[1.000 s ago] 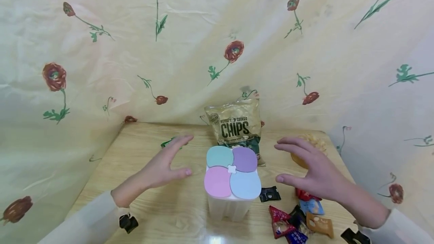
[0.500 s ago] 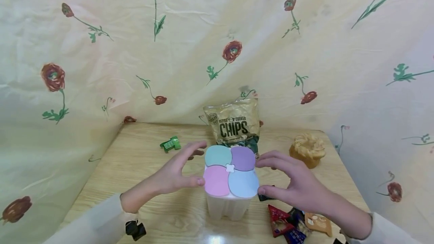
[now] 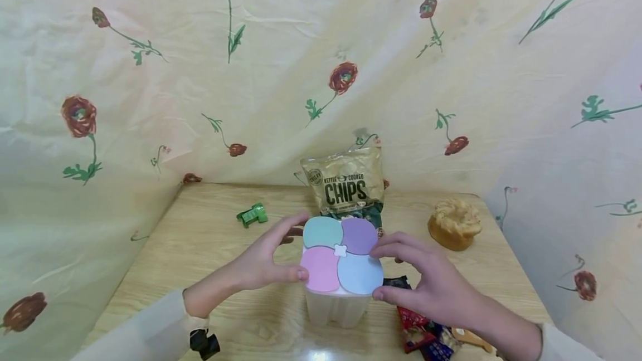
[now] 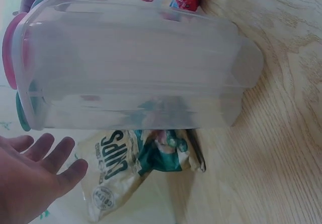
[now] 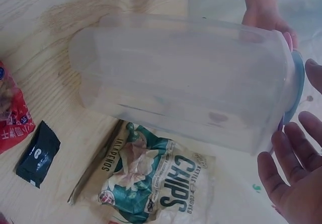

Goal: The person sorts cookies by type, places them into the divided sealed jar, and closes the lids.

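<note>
A tall translucent plastic container (image 3: 335, 310) stands upright on the table. Its white lid carries four petal-shaped flaps in teal, purple, pink (image 3: 320, 270) and light blue (image 3: 360, 274). On the lid's left side is my left hand (image 3: 256, 258), its thumb tip at the pink flap's edge and its fingers extended behind. My right hand (image 3: 433, 280) is at the opposite side, thumb and fingertips by the blue and purple flaps. In the wrist views, the fingers of the left hand (image 4: 37, 171) and right hand (image 5: 297, 168) look loosely extended near the lid; contact is hard to tell.
Behind the container stands a chips bag (image 3: 346, 183). A green wrapped snack (image 3: 253, 214) lies left, and a round golden bread (image 3: 455, 224) sits right. Near my right forearm are a red packet (image 3: 415, 330) and a small black packet (image 5: 38, 154). Floral cloth (image 3: 281, 82) hangs behind.
Both hands have moved inward from apart to the two sides of the lid. The container has stayed in place.
</note>
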`<action>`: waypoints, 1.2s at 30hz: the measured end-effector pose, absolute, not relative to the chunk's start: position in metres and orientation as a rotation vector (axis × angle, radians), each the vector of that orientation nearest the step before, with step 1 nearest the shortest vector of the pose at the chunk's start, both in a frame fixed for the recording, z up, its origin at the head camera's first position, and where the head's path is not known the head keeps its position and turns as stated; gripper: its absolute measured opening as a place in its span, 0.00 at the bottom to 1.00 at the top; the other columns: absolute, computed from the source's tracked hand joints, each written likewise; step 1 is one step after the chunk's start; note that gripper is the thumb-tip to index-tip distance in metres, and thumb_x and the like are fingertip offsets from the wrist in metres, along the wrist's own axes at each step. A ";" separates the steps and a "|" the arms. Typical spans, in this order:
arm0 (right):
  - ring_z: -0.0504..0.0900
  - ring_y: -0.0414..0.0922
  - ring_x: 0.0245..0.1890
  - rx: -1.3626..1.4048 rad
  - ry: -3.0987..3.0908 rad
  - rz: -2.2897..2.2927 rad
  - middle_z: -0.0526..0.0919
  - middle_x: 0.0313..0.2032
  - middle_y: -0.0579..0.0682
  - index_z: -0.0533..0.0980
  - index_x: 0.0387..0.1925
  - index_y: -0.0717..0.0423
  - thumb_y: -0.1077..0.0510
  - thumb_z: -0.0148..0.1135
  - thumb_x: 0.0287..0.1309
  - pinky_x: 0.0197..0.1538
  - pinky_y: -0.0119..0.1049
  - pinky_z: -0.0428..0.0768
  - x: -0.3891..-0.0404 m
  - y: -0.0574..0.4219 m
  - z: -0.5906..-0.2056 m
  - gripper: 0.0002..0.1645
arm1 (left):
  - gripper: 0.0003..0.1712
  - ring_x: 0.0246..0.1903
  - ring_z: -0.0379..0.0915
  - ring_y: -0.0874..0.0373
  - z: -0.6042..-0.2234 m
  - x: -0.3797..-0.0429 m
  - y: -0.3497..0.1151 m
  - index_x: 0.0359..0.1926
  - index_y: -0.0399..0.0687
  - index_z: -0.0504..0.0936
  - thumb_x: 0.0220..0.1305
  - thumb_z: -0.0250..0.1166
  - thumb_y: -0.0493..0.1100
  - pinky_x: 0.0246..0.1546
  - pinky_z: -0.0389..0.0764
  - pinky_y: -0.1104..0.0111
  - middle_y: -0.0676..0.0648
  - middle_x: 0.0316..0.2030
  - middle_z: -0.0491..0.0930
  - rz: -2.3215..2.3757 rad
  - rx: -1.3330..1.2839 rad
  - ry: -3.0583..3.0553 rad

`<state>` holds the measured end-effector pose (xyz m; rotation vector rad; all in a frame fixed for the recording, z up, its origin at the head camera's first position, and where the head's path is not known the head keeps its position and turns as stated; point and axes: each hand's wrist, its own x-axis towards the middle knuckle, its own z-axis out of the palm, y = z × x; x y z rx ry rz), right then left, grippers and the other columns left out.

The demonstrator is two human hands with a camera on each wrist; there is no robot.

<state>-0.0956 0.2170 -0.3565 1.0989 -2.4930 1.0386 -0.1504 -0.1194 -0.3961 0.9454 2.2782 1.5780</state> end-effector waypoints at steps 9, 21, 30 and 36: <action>0.81 0.37 0.54 1.068 -2.562 1.085 0.81 0.54 0.34 0.81 0.53 0.36 0.46 0.82 0.49 0.54 0.34 0.83 -0.097 0.215 -0.361 0.28 | 0.60 0.72 0.61 0.52 -0.400 -0.149 -0.121 0.80 0.62 0.54 0.53 0.78 0.60 0.72 0.63 0.45 0.54 0.74 0.63 1.627 0.888 2.210; 0.82 0.39 0.52 1.063 -2.522 1.111 0.81 0.53 0.37 0.82 0.51 0.38 0.47 0.83 0.48 0.52 0.34 0.84 -0.098 0.212 -0.363 0.27 | 0.57 0.70 0.63 0.48 -0.405 -0.150 -0.121 0.79 0.65 0.57 0.53 0.79 0.57 0.69 0.66 0.44 0.53 0.71 0.67 1.677 0.943 2.183; 0.83 0.38 0.49 1.037 -2.479 1.119 0.84 0.50 0.37 0.85 0.48 0.38 0.49 0.86 0.42 0.51 0.26 0.81 -0.100 0.214 -0.370 0.27 | 0.58 0.71 0.61 0.49 -0.406 -0.150 -0.119 0.79 0.62 0.55 0.54 0.78 0.60 0.70 0.67 0.43 0.54 0.73 0.63 1.683 0.944 2.153; 0.83 0.38 0.48 0.999 -2.459 1.126 0.84 0.48 0.37 0.85 0.45 0.38 0.51 0.87 0.40 0.51 0.24 0.80 -0.101 0.215 -0.376 0.27 | 0.57 0.72 0.59 0.49 -0.404 -0.150 -0.118 0.79 0.65 0.54 0.56 0.76 0.61 0.70 0.65 0.43 0.55 0.74 0.61 1.670 0.928 2.128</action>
